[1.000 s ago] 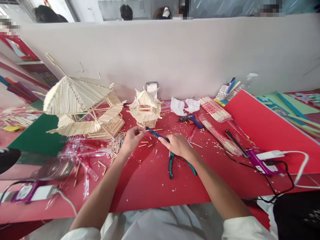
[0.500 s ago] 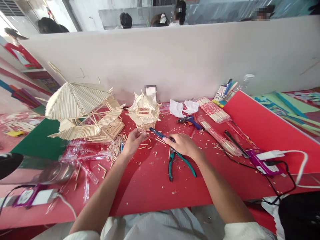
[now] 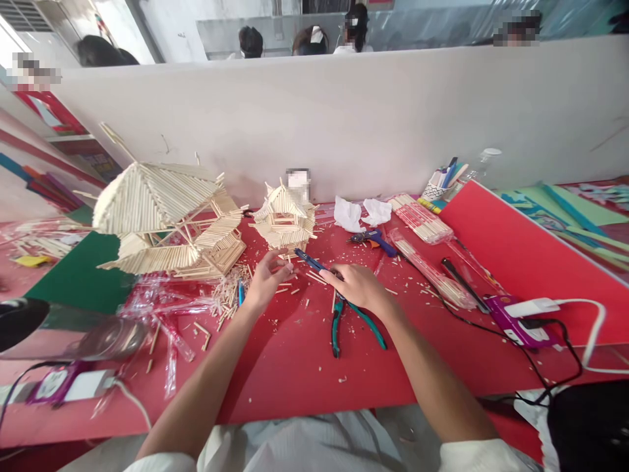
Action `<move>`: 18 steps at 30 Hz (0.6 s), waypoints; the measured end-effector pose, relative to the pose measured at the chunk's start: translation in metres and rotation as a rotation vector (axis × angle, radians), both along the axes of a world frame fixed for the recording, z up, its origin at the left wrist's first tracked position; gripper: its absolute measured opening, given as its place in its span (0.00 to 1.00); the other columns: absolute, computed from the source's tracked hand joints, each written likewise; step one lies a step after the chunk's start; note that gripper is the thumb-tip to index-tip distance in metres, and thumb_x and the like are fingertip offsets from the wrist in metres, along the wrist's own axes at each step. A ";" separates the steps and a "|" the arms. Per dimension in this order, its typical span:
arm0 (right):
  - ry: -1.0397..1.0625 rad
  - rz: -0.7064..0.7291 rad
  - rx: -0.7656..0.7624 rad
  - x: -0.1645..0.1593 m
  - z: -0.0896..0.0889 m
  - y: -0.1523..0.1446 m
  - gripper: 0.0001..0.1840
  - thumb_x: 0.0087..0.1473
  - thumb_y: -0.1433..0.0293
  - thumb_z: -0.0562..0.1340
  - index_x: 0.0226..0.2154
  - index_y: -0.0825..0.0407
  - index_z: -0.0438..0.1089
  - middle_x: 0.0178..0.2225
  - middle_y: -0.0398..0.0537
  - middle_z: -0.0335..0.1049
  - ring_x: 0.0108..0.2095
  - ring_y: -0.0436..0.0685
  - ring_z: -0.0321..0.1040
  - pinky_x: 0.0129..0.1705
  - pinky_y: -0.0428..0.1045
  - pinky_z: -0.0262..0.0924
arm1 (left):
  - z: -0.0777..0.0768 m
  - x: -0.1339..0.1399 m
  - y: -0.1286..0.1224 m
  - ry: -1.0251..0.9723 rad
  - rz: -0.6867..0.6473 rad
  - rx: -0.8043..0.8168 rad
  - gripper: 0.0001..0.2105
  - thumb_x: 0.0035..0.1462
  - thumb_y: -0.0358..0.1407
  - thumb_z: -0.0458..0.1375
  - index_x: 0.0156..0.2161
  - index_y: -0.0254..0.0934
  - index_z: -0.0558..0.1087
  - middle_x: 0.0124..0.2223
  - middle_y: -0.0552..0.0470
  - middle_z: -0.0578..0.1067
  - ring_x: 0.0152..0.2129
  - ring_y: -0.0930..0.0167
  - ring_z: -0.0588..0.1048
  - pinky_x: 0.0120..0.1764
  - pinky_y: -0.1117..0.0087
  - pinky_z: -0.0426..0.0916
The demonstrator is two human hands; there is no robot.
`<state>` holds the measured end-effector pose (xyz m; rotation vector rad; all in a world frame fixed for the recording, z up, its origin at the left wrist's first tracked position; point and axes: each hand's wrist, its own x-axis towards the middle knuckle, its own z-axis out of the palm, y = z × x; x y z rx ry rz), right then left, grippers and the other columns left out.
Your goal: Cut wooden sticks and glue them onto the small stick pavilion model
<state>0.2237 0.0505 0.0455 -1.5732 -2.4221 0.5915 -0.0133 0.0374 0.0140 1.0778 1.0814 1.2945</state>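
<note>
Head view: red surface (image 3: 289,373), smooth, littered with wood chips. Far left, flat dark green board (image 3: 73,269), then large pavilion model (image 3: 162,196): pale thin sticks, ridged sloping roof above a flared lower tier. Glossy clear wrappers (image 3: 171,298) crumpled in front; stick offcuts (image 3: 228,295) heaped beside them.

Left hand (image 3: 265,280): forearm angled forward and inward, fingers bent, thumb and index tips close together. Its grip is nearly closed; too small to tell whether a stick piece sits in it. Small pavilion model (image 3: 285,213), same pale sticks, two tiers, stands upright just beyond the fingers.

Blue tool (image 3: 310,260), slender, tip pointing toward the left fingertips and apart from them. Right hand (image 3: 354,285): forearm slants in from the right, back of hand up, grip curled firmly around the tool's near end. Pliers (image 3: 336,328), green handles spread, lie partly under this hand. Farther right: blue glue gun (image 3: 378,238), plastic-wrapped stick packs (image 3: 420,217), smooth red board (image 3: 531,255) at the end.
</note>
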 end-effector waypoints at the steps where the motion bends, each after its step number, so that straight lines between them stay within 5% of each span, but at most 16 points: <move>1: -0.006 0.006 -0.001 -0.001 0.000 -0.001 0.35 0.66 0.44 0.43 0.34 0.50 0.74 0.29 0.51 0.76 0.32 0.59 0.71 0.30 0.48 0.47 | -0.001 0.001 0.000 0.003 -0.012 -0.009 0.24 0.48 0.41 0.70 0.50 0.38 0.70 0.34 0.56 0.73 0.33 0.71 0.79 0.41 0.67 0.75; 18: -0.028 0.061 0.052 -0.008 0.004 -0.008 0.35 0.65 0.43 0.45 0.29 0.50 0.72 0.25 0.50 0.73 0.28 0.56 0.67 0.28 0.49 0.43 | -0.003 0.008 -0.003 0.035 -0.027 -0.042 0.24 0.46 0.42 0.70 0.45 0.37 0.67 0.34 0.55 0.74 0.31 0.71 0.78 0.40 0.66 0.74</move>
